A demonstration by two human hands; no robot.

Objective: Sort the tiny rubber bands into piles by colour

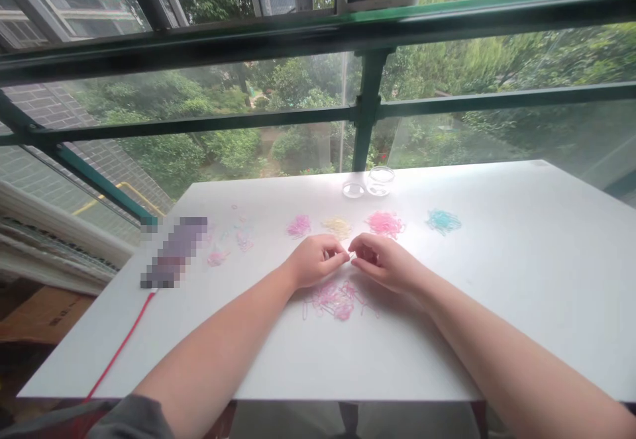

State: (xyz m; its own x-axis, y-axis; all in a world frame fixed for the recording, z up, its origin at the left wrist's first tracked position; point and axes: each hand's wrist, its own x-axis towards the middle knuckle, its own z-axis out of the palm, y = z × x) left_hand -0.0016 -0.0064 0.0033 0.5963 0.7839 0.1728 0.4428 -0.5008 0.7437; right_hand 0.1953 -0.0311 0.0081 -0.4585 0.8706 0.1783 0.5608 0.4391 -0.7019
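Observation:
My left hand (318,259) and my right hand (380,260) meet near the table's middle, fingertips pinched almost together. Something thin, too small to name, shows between them. Just below lies a loose pile of pink and purple clip-like pieces (338,298). Beyond my hands sit separate small heaps: purple (299,226), pale yellow (337,228), bright pink (385,224) and teal (443,220). Scattered pink pieces (217,257) lie farther left.
On the white table (521,280), a clear round container (381,181) and a clear lid (353,190) stand at the back edge. A blurred-out dark object (173,253) with a red cord (122,346) lies at the left. Windows rise behind.

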